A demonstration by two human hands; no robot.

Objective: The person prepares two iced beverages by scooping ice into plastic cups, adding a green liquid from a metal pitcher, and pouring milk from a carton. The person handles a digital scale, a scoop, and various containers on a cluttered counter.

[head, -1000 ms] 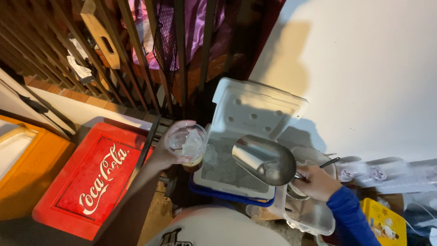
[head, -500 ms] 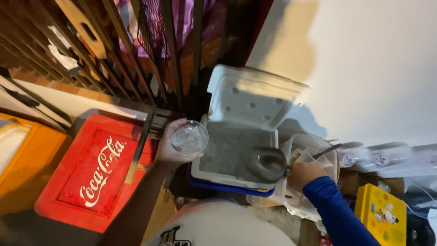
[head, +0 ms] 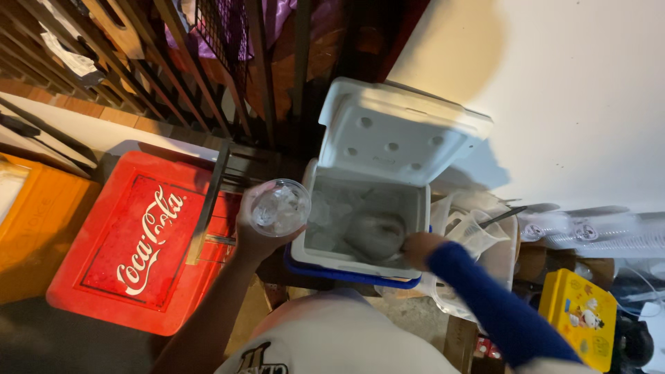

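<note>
Left hand (head: 253, 232): fingers wrapping from below around a clear plastic cup (head: 279, 207), clamped on its wall. The cup is standing upright with its mouth facing up, ice pieces showing inside; it is hovering just left of the cooler's front left corner.

Right hand (head: 420, 247): closed on the handle of a metal scoop (head: 374, 234), sleeve blue. The scoop is lying low inside the cooler, its long axis running left to right, bowl pointing left and away from the hand, blurred against the ice (head: 332, 208).

White cooler (head: 360, 260): sitting on a blue base, lid (head: 398, 138) standing open and leaning back toward the white wall (head: 575, 90). Open room is lying above the ice between the four walls; the lid is bounding the far side.

Surroundings: a red cooler lid (head: 138, 242) is lying to the left, an orange box (head: 34, 228) beyond it; dark railing bars (head: 263, 69) are standing behind; clear plastic bags (head: 471, 228) and a yellow box (head: 578, 318) are crowding the right side.
</note>
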